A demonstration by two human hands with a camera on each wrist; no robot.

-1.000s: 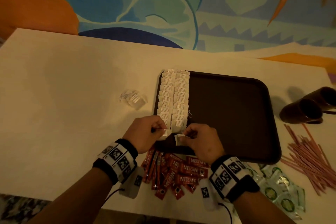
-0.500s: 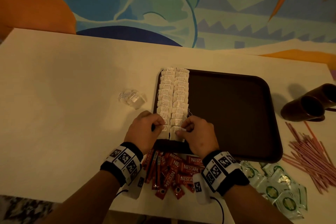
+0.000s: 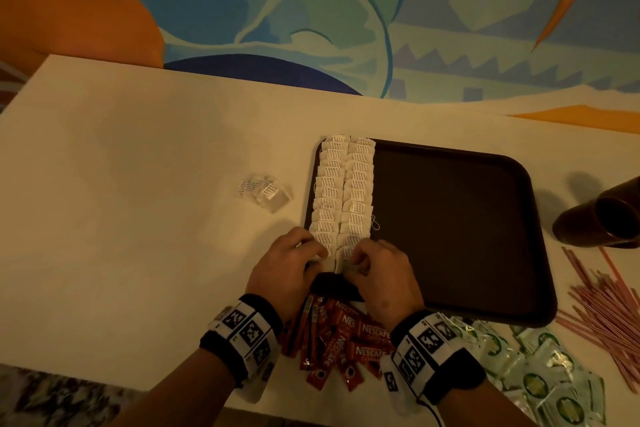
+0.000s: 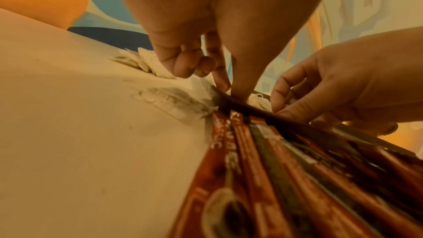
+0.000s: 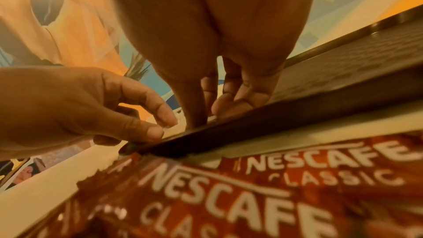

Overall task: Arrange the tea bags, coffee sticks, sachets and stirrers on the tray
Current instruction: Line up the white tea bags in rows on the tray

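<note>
A dark brown tray (image 3: 450,236) lies on the cream table. Two columns of white tea bags (image 3: 343,198) run down its left side. At the near end of the columns, my left hand (image 3: 320,258) pinches the last tea bag of the left column. Close beside it, my right hand (image 3: 349,262) pinches the last tea bag of the right column. In the left wrist view the left fingertips (image 4: 225,86) press down just inside the tray rim. The right wrist view has my right hand (image 5: 206,117) low on the same rim.
A few loose tea bags (image 3: 265,189) lie left of the tray. Red coffee sticks (image 3: 339,340) are heaped under my wrists. Green sachets (image 3: 540,371) and pink stirrers (image 3: 609,315) lie at the right, with two brown cups (image 3: 602,218) tipped beyond them.
My right hand carried its tea bag forward from the tray's near rim to the end of the right column. The two hands now sit closer together.
</note>
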